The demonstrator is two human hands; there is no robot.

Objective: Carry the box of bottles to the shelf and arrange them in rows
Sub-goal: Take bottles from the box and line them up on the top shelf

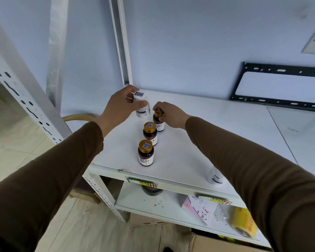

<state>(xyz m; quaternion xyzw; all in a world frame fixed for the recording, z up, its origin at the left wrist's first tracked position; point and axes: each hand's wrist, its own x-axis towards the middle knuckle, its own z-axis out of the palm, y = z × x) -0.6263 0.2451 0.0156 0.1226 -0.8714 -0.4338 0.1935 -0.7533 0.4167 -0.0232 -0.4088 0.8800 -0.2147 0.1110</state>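
Brown bottles: three in one row.
White bottles: two.
Left hand: grips one white bottle.
Right hand: grips the farthest brown bottle.

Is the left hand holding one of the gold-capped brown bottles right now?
No, the left hand grips a white bottle, while the right hand holds the gold cap of the farthest brown bottle on the shelf.

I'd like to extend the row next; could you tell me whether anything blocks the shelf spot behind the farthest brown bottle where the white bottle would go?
Nothing visible does. The left hand holds the white plastic bottle just behind the farthest gold-capped brown bottle, which the right hand grips. The white shelf board beyond them shows bare.
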